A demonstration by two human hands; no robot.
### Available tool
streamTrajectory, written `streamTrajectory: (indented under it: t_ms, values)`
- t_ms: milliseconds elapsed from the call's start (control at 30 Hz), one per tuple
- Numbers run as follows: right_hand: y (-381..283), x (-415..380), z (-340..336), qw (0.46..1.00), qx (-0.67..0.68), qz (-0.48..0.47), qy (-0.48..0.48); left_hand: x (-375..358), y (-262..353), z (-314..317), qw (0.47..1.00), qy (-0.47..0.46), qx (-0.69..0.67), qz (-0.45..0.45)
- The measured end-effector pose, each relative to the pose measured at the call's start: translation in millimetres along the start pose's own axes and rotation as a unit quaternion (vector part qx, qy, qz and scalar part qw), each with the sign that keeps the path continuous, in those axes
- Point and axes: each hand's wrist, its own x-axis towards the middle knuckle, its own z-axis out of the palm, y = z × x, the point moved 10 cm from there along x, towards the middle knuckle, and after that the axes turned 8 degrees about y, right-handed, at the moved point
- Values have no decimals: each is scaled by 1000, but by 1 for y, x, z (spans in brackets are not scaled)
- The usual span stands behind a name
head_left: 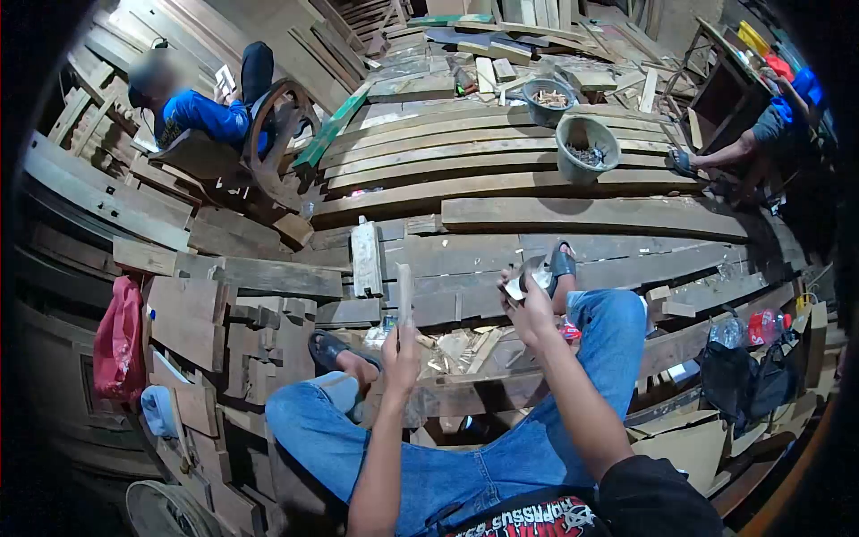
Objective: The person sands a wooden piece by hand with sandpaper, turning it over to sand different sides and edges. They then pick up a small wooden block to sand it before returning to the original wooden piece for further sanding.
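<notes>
My left hand (401, 360) is closed around the lower end of a pale, narrow wooden piece (404, 291), which stands upright above the fist. To the right, my right hand (532, 309) grips a small sheet-like thing (515, 288), white on one part and dark on another; its kind is not clear. The two hands are well apart, over my spread knees in blue jeans (429, 483). Between them, lower down, lie wood scraps (461, 349) on the floor. Dark sandals (329, 349) are on my feet.
A plank (591, 217) and stacked boards lie ahead. Two buckets (588, 134) of small pieces stand on boards. One person (201, 116) sits at left; another person's leg (729, 154) shows at right. A red bottle (765, 328), black bag (729, 380) and red cloth (119, 345) flank me.
</notes>
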Motion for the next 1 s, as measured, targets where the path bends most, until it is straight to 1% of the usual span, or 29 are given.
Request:
streamTrajectory:
  t_ms: [67,100,133,167,200,233,267,300,333,433,533,567,667,700,800,900,1000]
  values:
    - [12,4,-16,998,-41,14,39,-2,-3,1,996,-8,-82,-32]
    - [19,1,-14,998,-52,32,35,-9,5,4,991,-17,-125,-47]
    - [21,-1,-7,995,-93,19,7,-14,10,7,983,-27,-169,-62]
    - [20,-4,-1,991,-134,3,-19,-13,9,8,984,-39,-165,-61]
    - [21,-5,5,983,-176,-14,-45,-15,14,9,980,-29,-189,-55]
    - [18,-7,14,982,-172,-60,-56,-19,19,12,975,-20,-214,-49]
    - [11,-7,22,958,-242,-131,-75,-21,23,13,970,-12,-239,-44]
    - [9,-9,25,945,-270,-171,-74,-20,19,24,962,-98,-244,-73]
    - [6,-11,27,929,-297,-211,-72,-19,11,21,962,-93,-241,-84]
    - [-19,-43,38,834,-411,-367,-10,-21,5,21,961,-82,-240,-108]
    - [-17,-51,51,787,-461,-408,-40,-19,8,17,970,-64,-220,-77]
    - [-7,-41,47,820,-468,-322,-70,-18,9,15,973,-57,-214,-66]
    - [1,-36,47,824,-456,-319,-105,-14,9,14,974,-61,-210,-51]
    - [1,-33,45,818,-452,-343,-95,-14,13,16,972,-74,-217,-47]
    - [0,-32,41,775,-488,-392,-87,-17,17,16,971,-60,-226,-45]
    - [-2,-38,43,763,-512,-383,-96,-14,12,19,963,-75,-257,-39]
    - [7,-28,39,782,-514,-334,-115,-11,11,19,961,-79,-266,-21]
